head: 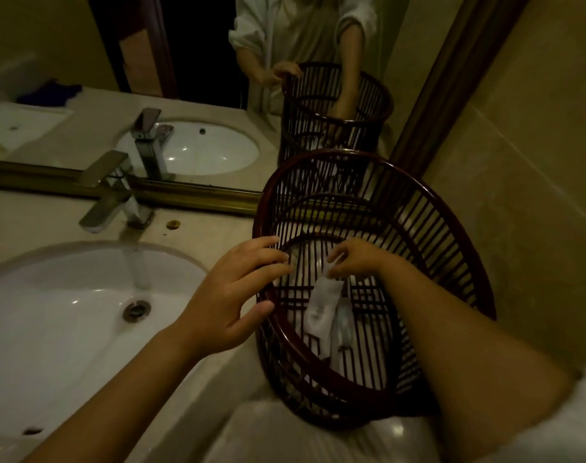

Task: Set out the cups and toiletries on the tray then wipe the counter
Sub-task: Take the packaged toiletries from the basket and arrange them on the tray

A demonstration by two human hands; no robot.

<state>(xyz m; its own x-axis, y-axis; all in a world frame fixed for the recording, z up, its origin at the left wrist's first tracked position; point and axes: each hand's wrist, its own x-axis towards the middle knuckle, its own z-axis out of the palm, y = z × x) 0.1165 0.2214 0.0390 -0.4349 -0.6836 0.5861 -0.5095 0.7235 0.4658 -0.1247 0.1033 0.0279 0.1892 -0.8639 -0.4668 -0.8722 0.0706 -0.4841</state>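
Note:
A tall dark-red slatted basket (pixel 451 228) stands on the beige counter (pixel 34 212) to the right of the sink. My left hand (pixel 231 295) rests on the basket's left rim with its fingers spread straight. My right hand (pixel 355 259) reaches down inside the basket and pinches the top of a white sachet (pixel 321 305), which hangs from the fingertips. Other pale items lie at the basket's bottom, too dim to identify. No tray or cups are in view.
A white oval sink (pixel 67 312) with a drain fills the lower left, and a chrome tap (pixel 118 195) stands behind it with water running. A mirror (pixel 201 78) runs along the back. A tiled wall (pixel 535 162) closes the right side.

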